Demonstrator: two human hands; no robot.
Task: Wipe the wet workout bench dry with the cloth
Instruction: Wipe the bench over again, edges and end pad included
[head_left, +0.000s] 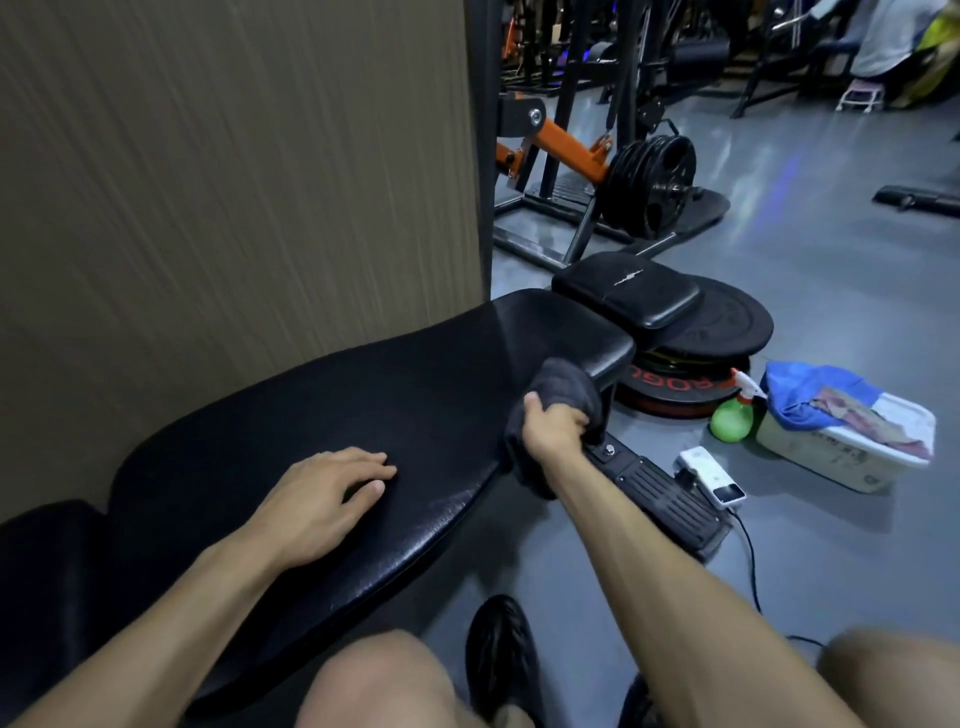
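Note:
A long black padded workout bench (395, 395) runs from lower left to the middle of the view, along a wall. My right hand (551, 427) grips a dark grey cloth (561, 389) bunched against the bench's right edge, near its far end. The cloth hangs down over that edge. My left hand (322, 501) rests flat on the bench top with fingers spread and holds nothing. The pad's surface has a dull sheen; I cannot pick out drops of water.
A brown panelled wall (234, 171) stands close behind the bench. Stacked weight plates (691, 374) with a black pad on top sit past the bench end. On the grey floor lie a green spray bottle (732, 418), a white tub of rags (852, 447) and a white device (714, 475) with a cable.

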